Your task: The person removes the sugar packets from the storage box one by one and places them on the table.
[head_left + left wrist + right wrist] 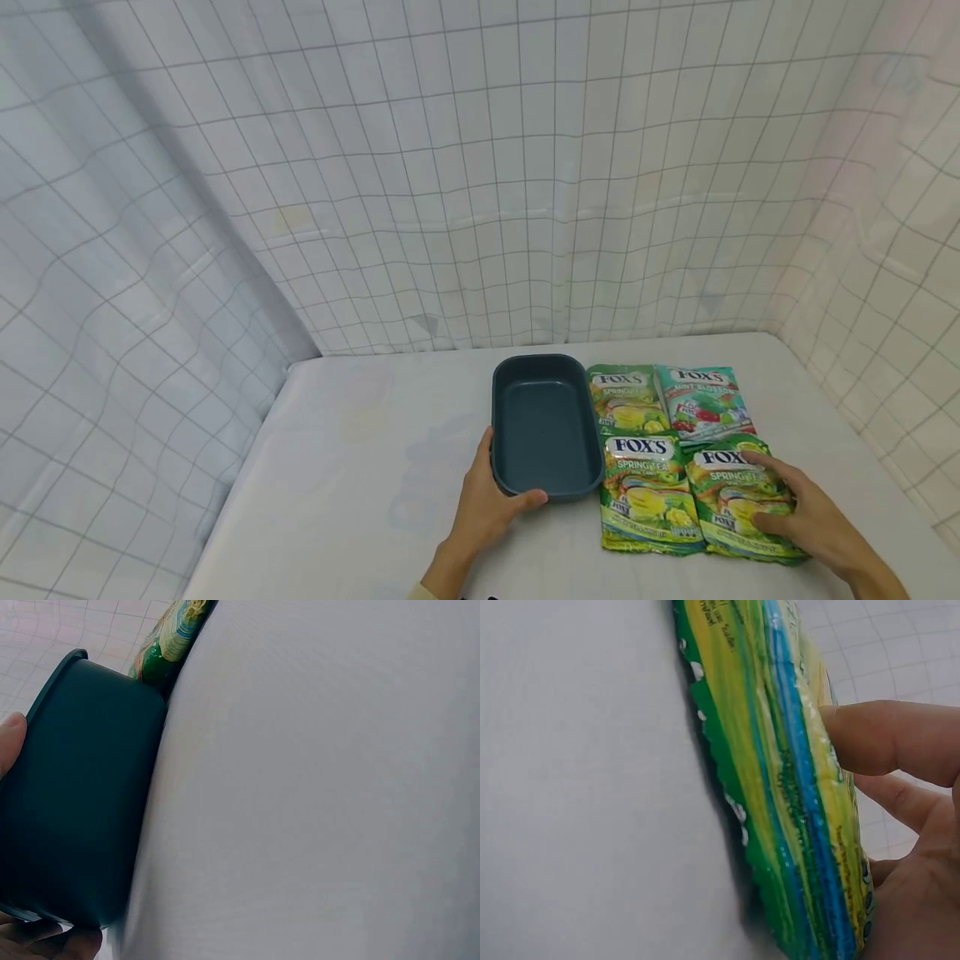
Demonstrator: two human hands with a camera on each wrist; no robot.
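A dark teal rectangular container (547, 433) stands on the white table, its inside bare. My left hand (483, 504) grips its near left corner, thumb against the front wall and fingers along the left side. In the left wrist view, the thumb and fingertips touch two sides of the container (82, 795). My right hand (813, 517) rests on a green Fox's Spring Tea candy bag (735, 492). Its thumb and fingertips lie spread on the bag's printed face. The right wrist view shows this bag (780, 787) edge-on, with the thumb touching its face.
Beside it lies another Spring Tea bag (648, 500). Behind these are a third Spring Tea bag (628, 404) and a teal Mint Blossom bag (705, 408). The bags form two rows right of the container. White grid-patterned cloth (480, 192) encloses the table (360, 467) at back and sides.
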